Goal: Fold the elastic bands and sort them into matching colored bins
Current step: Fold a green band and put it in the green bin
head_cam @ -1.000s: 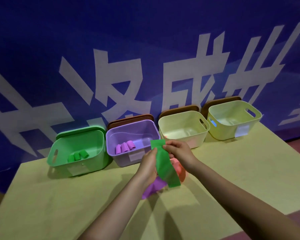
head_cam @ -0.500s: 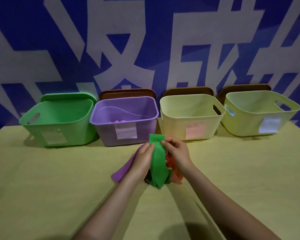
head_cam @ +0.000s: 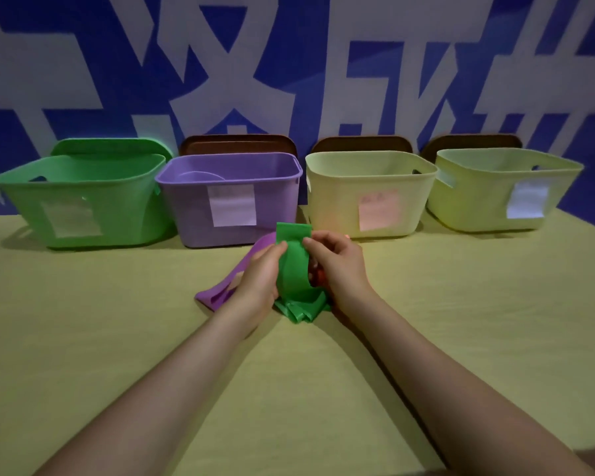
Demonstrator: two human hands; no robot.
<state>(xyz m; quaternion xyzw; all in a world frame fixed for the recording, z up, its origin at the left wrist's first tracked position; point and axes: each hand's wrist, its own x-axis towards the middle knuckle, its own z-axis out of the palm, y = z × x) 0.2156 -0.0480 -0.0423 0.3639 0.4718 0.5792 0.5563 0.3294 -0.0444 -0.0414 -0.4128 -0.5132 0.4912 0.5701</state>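
Observation:
A green elastic band point(head_cam: 293, 266) stands upright between my two hands over the middle of the table. My left hand point(head_cam: 260, 276) pinches its left edge and my right hand point(head_cam: 337, 262) pinches its right edge near the top. Its lower end lies crumpled on the table. A purple band point(head_cam: 227, 286) lies flat under my left hand, and a red-orange band point(head_cam: 318, 278) peeks out behind the green one. Four bins line the back: green point(head_cam: 83, 204), purple point(head_cam: 231, 201), cream with a pink label point(head_cam: 368, 194), pale yellow-green with a white label point(head_cam: 502, 190).
The yellow-green table point(head_cam: 117, 321) stretches wide on both sides of my hands. Lids lean behind the bins against a blue wall with large white characters. The bins' insides are hidden from this low angle.
The camera has dropped lower and closer, so the bin contents went out of sight. Both hands with the green band have sunk toward the table, and its lower end now bunches there.

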